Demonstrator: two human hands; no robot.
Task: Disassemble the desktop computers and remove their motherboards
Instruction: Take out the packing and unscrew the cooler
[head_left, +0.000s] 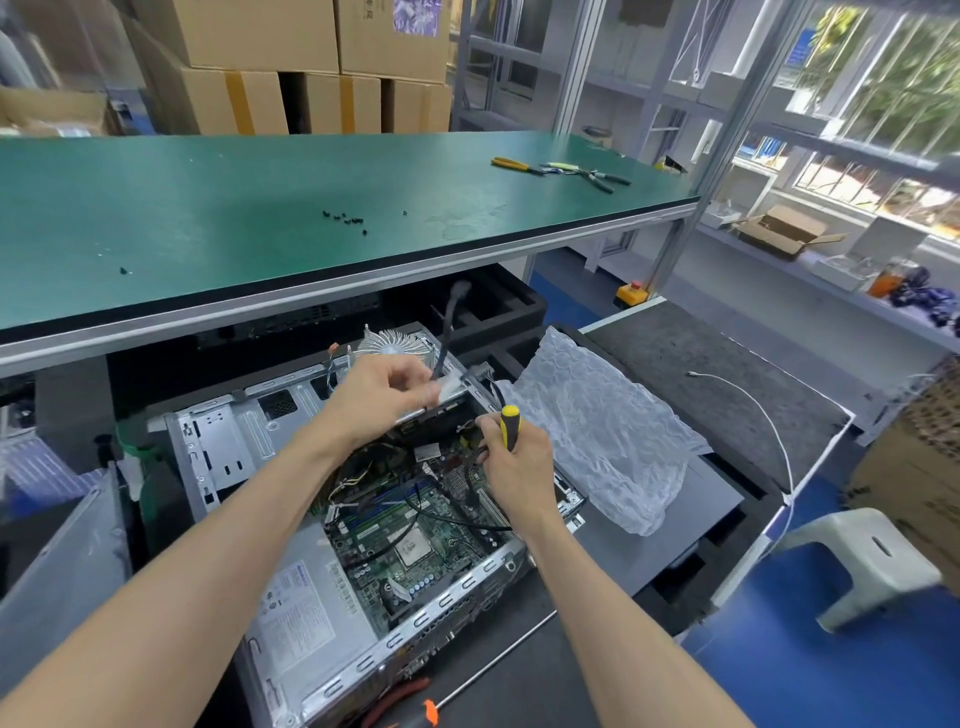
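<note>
I judge the task roughly mid-way on this unit. The desktop case (291, 597) lies open on the black foam surface below the green workbench (208, 218), side panel off. The motherboard (410, 525) is still seated in the chassis, toward the case's near-right corner, with black cables (447, 512) draped across it. The CPU socket area shows bare, and a finned heatsink (395, 340) lies at the far edge of the case, so I take the cooler as already removed. Small black screws (347, 219) lie scattered near the middle of the workbench top. Remaining work, as I read it: detach the cables, clear the drive bay, release the board and lift it out. My left hand (384, 395) is at the far side of the case, fingers curled and pinching a silver drive bracket (447, 387) with a black cable rising from it. My right hand (511, 457) is just beside it, over the far edge of the board; its fingers are closed round a yellow-and-black screwdriver (510, 426), handle upward, while the fingertips also touch a cable connector beneath. I cannot tell whether that connector is gripped or only touched. Pliers (519, 165) lie at the far right edge of the workbench, untouched.
</note>
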